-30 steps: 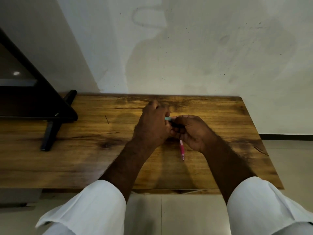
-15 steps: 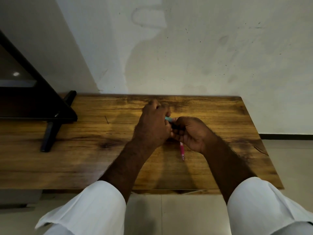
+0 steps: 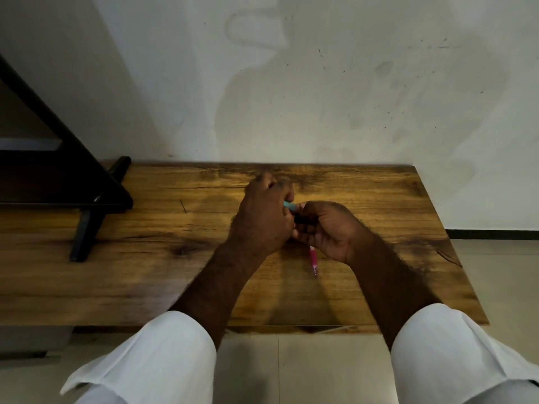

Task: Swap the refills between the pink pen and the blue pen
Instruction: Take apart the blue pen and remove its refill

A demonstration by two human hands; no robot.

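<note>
Head view shows the left hand (image 3: 262, 220) and right hand (image 3: 326, 228) clenched on the blue pen (image 3: 289, 205), so a twisted-off piece could drop toward the pink pen (image 3: 313, 259) at six o'clock on the desk (image 3: 145, 272).

Your hands (image 3: 294, 223) cover most of the blue pen (image 3: 289, 204); only a sliver shows between them. Pink pen (image 3: 313, 259) half hidden under your right hand (image 3: 329, 228). Refills not visible.

Wooden bench (image 3: 145, 272), grained, set against a stained white wall (image 3: 350, 97). Black stand (image 3: 87, 223) on the bench's left end. Pale tiled floor (image 3: 495, 272) with dark skirting (image 3: 495, 225) at right. Dim light.
</note>
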